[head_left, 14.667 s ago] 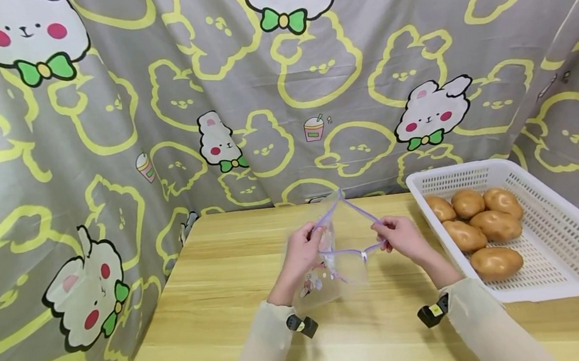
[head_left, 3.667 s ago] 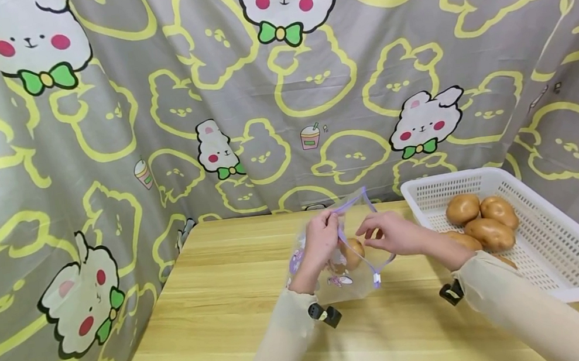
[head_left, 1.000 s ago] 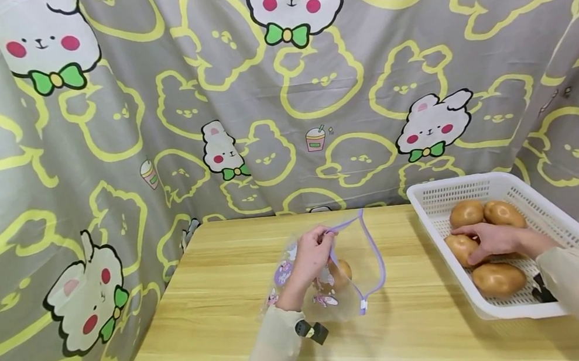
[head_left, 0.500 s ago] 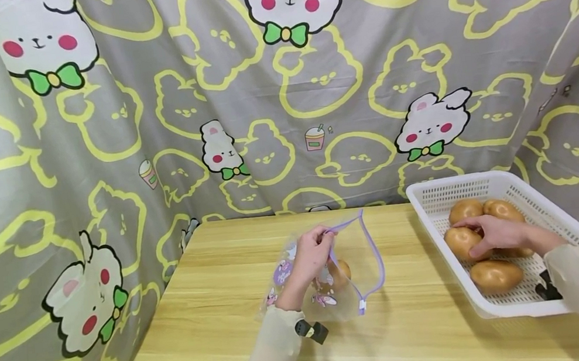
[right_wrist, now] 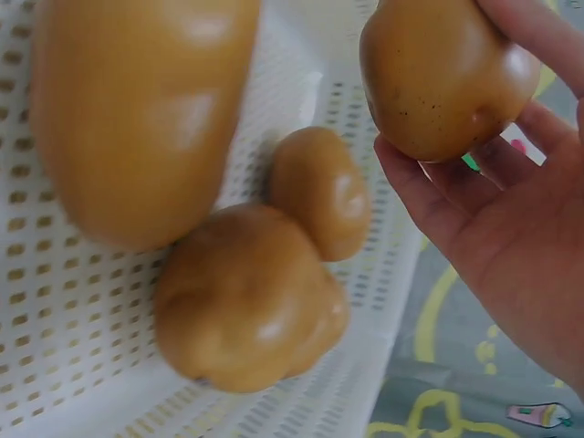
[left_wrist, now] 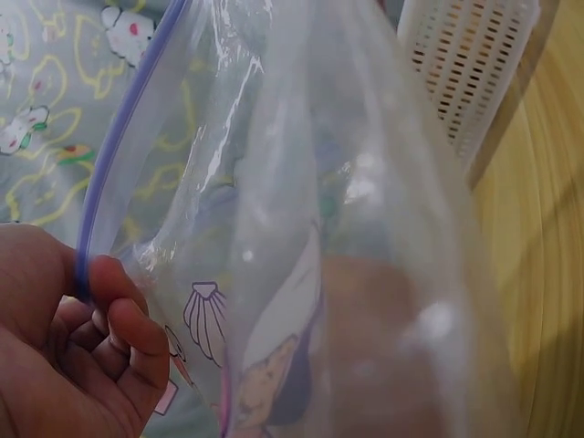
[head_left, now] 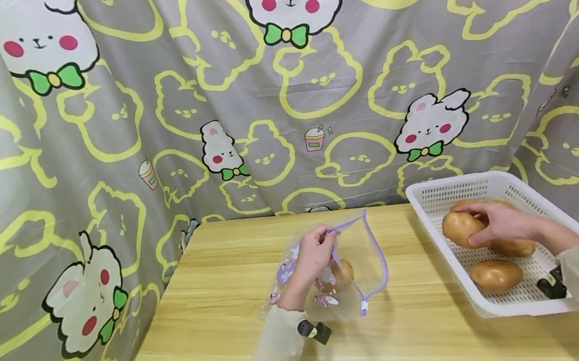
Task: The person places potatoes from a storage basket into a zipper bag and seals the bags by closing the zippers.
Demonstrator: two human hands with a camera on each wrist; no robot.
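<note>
My left hand (head_left: 314, 255) pinches the purple-edged mouth of a clear zip bag (head_left: 367, 266) printed with cartoon figures. The bag's mouth gapes toward the right, and a white slider sits at its near corner. Inside the bag a brown potato (head_left: 345, 269) shows through the plastic; in the left wrist view it is a blurred brown patch. Over the white basket (head_left: 515, 311) my right hand (head_left: 508, 222) grips another potato (right_wrist: 447, 82) between thumb and fingers. Below it in the basket lie several more potatoes (right_wrist: 246, 301), partly hidden by the hand in the head view.
The slotted plastic basket stands on the right of the wooden table (head_left: 218, 305). A patterned grey curtain (head_left: 257, 78) hangs behind the table and along both sides. Each wrist carries a small black camera (head_left: 314, 331).
Over the last second my right hand has lifted a potato off the basket floor, slightly up and back. The left hand keeps its hold on the bag. Earlier, the bag was held up with both hands.
</note>
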